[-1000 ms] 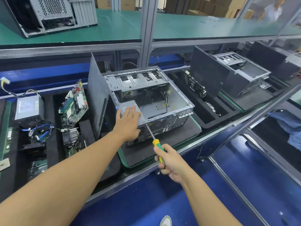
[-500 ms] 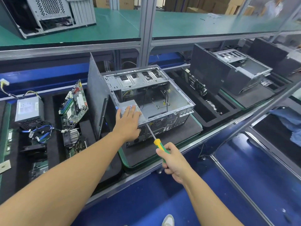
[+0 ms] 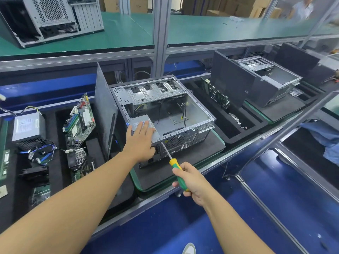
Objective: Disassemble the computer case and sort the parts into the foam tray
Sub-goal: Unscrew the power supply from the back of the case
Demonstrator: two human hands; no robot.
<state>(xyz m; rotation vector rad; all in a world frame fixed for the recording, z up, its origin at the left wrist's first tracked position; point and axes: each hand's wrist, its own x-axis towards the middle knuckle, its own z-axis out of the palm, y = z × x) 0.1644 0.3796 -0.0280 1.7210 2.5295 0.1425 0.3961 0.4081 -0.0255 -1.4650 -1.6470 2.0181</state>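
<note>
Two hands worked the computer case (image 3: 183, 142), which sat right of the foam tray (image 3: 53, 129). Left hand (image 3: 141, 142) lay flat, fingers spread, pressing the PSU (image 3: 142, 120) in the case's near corner. Right hand (image 3: 190, 180) gripped the screwdriver (image 3: 176, 167), tip at a rear-panel screw. Step: prob. unscrewing PSU. Next needs steady turning w/o slipping off.

The person's left hand (image 3: 140, 142) and right hand (image 3: 191, 181) were bare. The left forearm (image 3: 73, 198) and the right forearm (image 3: 233, 222) were bare as well along all the length that showed, from wrist to the edge of the view, both slender and smooth. Low between the arms appeared the rounded toe of a pale grey-white shoe (image 3: 189, 248), possibly a sneaker; too little of it showed to tell.
</note>
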